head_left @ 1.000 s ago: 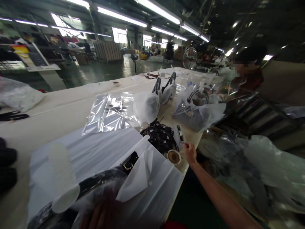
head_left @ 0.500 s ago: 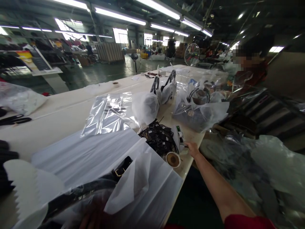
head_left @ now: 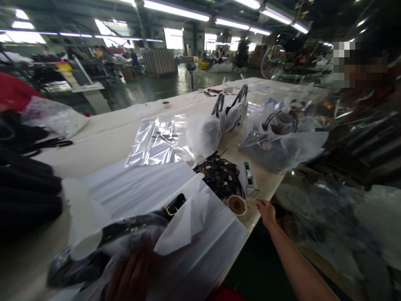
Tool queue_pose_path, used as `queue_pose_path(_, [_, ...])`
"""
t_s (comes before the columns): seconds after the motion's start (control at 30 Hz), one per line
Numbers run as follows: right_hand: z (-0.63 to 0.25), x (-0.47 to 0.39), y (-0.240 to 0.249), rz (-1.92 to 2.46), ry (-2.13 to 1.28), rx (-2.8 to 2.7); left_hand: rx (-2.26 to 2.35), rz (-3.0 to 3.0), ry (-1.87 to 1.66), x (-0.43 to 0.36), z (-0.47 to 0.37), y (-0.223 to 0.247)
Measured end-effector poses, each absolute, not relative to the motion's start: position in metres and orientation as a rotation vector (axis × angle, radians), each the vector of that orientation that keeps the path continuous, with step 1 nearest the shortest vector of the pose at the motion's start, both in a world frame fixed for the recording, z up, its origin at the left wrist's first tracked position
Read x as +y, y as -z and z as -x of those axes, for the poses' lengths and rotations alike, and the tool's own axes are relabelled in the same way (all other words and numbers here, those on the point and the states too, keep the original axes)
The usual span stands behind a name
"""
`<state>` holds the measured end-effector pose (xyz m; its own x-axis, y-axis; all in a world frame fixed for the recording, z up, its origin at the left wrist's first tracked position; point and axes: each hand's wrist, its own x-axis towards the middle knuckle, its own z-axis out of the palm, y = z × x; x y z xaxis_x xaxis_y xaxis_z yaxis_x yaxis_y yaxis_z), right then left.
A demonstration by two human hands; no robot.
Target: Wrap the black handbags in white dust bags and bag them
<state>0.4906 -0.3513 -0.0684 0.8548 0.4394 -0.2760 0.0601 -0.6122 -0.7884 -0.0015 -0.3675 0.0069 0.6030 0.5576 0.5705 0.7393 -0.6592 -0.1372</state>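
Note:
My left hand (head_left: 133, 271), dark in shadow, is closed at the near edge on a black bag handle (head_left: 134, 223) wrapped in thin translucent film. A gold-coloured buckle (head_left: 171, 210) shows on the strap. White tissue-like sheet (head_left: 219, 246) lies under the handle, with a loose flap (head_left: 184, 230) beside the buckle. At the table's right edge my right hand (head_left: 267, 212) has its fingers pinched together; what they hold is too small to make out. Just left of it stand a tape roll (head_left: 237, 205) and a white box (head_left: 249, 177) with a green item.
A heap of black tags (head_left: 219, 173) lies beyond the tape roll. Clear plastic bags (head_left: 159, 140) and film-wrapped handbags (head_left: 272, 144) stand farther back. Black bags (head_left: 28, 184) are at left. Crumpled plastic (head_left: 328, 225) fills the right side, near a co-worker (head_left: 363, 96).
The view has turned left, showing more black bags. My right hand has drawn slightly away from the white box, toward me. More of my left hand shows on the wrapped handle.

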Motion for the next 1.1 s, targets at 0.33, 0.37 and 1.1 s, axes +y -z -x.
queue_pose_path(0.33, [-0.330, -0.406, 0.007, 1.855, -1.375, -1.174, -1.117, 2.463, 0.615, -0.372, -0.002, -0.009])
queue_pose_path(0.37, [-0.299, -0.407, -0.007, 1.702, -1.503, -1.242, -1.113, 2.467, 0.602, -0.372, -0.002, -0.009])
queue_pose_path(1.1, [-0.138, -0.338, -0.046, 1.836, -1.386, -1.121, -1.072, 2.461, 0.796, -0.367, -0.008, -0.015])
